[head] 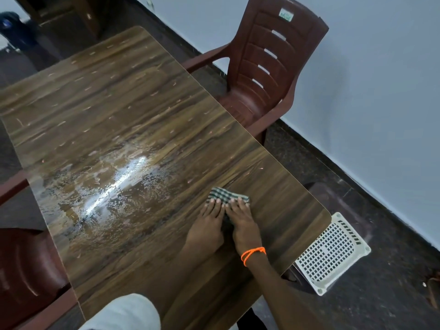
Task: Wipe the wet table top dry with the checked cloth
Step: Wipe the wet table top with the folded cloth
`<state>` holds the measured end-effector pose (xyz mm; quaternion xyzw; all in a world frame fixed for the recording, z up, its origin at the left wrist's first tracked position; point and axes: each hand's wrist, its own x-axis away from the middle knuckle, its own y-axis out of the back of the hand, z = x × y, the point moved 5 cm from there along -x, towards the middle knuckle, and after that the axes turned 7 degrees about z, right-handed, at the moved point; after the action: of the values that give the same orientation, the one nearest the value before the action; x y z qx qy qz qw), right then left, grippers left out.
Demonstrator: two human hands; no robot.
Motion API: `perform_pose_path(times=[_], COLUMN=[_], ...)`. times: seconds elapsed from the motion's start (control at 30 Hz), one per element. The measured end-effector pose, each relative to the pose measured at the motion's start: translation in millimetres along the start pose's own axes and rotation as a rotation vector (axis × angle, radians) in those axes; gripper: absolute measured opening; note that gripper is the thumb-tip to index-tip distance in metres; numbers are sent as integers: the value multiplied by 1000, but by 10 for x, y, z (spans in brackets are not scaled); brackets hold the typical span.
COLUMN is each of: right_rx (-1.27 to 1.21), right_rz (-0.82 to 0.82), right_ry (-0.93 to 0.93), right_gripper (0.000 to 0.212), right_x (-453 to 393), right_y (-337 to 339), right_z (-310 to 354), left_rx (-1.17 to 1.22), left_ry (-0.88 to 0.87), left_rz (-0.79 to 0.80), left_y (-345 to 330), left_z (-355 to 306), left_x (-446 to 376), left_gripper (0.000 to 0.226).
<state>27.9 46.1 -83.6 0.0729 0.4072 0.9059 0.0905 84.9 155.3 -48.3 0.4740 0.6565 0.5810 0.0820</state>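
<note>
Both hands press flat on the folded checked cloth (227, 196), fingers extended rather than curled: left hand (209, 225) and right hand (242, 225) side by side, touching. The cloth lies on the wood-grain table top (133, 96) near its right edge, its long axis running roughly across the fingertips, toward that edge. A glistening water patch (107, 186) spreads to the left, apart from the cloth. An orange wrist thread (252, 254) circles the right wrist.

There is just one camera, worn on the person's head. It looks forward and down at the table top (133, 110) from close above its near end. The picture is tilted, so the table top runs slanting away.
</note>
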Motion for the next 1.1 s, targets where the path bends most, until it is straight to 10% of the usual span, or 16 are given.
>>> perform_pose_path(times=[0.77,1.1], right_rx=[-123,-28], right_rz=[-18,-141], right_ry=[2,-141], right_gripper=[56,62], right_x=[-87,-115], right_y=[488,1155], right_z=[-584,-1219], left_rx=[-6,-80], left_ry=[124,-76], left_rz=[-49,-88], left_y=[58,136], left_z=[-700,-1267], left_x=[-500,-1108], left_gripper=[62,67])
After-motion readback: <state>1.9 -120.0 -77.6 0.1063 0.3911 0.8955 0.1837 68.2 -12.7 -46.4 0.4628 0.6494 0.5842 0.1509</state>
